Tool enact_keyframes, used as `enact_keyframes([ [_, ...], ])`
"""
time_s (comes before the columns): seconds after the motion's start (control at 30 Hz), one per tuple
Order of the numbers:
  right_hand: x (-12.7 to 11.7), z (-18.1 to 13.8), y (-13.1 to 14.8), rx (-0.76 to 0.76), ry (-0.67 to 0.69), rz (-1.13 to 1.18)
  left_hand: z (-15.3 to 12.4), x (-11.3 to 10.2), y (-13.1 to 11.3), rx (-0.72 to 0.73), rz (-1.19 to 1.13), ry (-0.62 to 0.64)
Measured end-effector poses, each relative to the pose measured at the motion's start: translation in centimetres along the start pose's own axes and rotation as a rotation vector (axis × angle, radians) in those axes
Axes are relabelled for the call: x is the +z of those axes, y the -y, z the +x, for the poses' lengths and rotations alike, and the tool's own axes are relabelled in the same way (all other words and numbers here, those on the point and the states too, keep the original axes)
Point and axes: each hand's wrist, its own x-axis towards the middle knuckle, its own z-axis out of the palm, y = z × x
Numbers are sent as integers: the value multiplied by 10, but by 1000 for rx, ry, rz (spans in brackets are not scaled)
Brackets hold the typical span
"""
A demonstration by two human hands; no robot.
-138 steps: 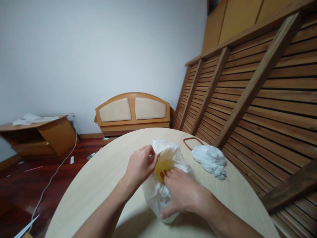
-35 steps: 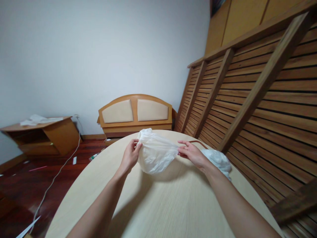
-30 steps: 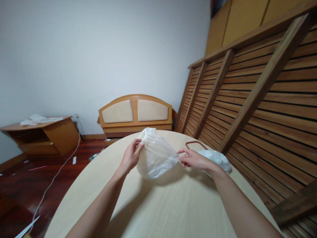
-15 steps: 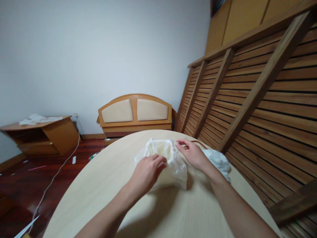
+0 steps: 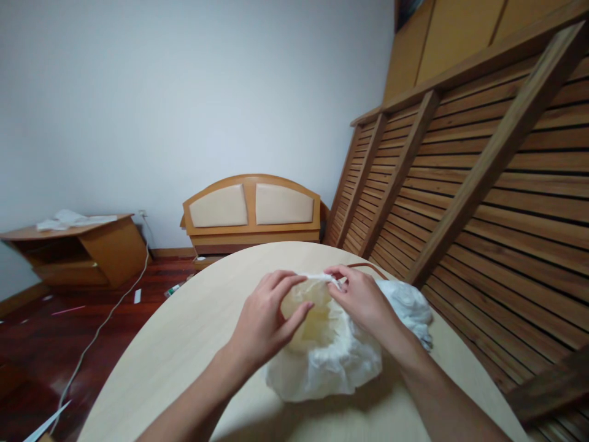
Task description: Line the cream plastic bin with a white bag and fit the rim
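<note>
On the round table stands a pale yellowish container [image 5: 317, 328] with a thin white plastic bag [image 5: 331, 371] around its outside and folded over its rim. Its opening is tilted towards me. My right hand [image 5: 361, 298] pinches the bag's edge at the far right of the rim. With thumb and fingers apart, my left hand [image 5: 267, 310] reaches over the left side of the opening; its fingertips touch the far rim and the thumb hovers above the inside. A crumpled white bundle [image 5: 407, 307], of plastic or cloth, lies just beyond my right wrist.
A brown strap or cord [image 5: 365, 266] lies on the round table [image 5: 184, 344] near its far edge. Wooden slatted panels [image 5: 460, 202] lean close on the right. Behind stand a headboard [image 5: 251, 209] and, to the left, a low cabinet [image 5: 115, 252]. A white cable [image 5: 108, 319] crosses the floor.
The container and bag have come nearer and tipped towards me. My left hand has moved to the far rim with its thumb spread. My right hand has closed on the bag's edge.
</note>
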Motion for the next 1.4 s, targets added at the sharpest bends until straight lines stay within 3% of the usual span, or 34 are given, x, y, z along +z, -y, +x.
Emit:
enact_keyframes([
  [0.1,3,-8,14,-94,-17,-30,6,-1,16,18,24,-55],
  [0.27,8,-19,30,-195,8,-28,7,6,25,-14,52,90],
  [0.67,4,-21,25,-165,77,-146,6,-1,32,-252,265,200],
  [0.87,5,-24,27,-213,89,-156,7,0,26,5,153,121],
  [1.07,0,-29,32,-161,163,-162,6,0,25,-105,246,216],
  [1.2,-16,-29,36,-85,233,-93,6,-3,22,-51,260,250],
  [1.3,-29,-18,25,-43,178,-13,6,-5,19,83,222,273],
  [1.4,-31,0,-5,6,74,8,6,-7,17,248,225,245],
])
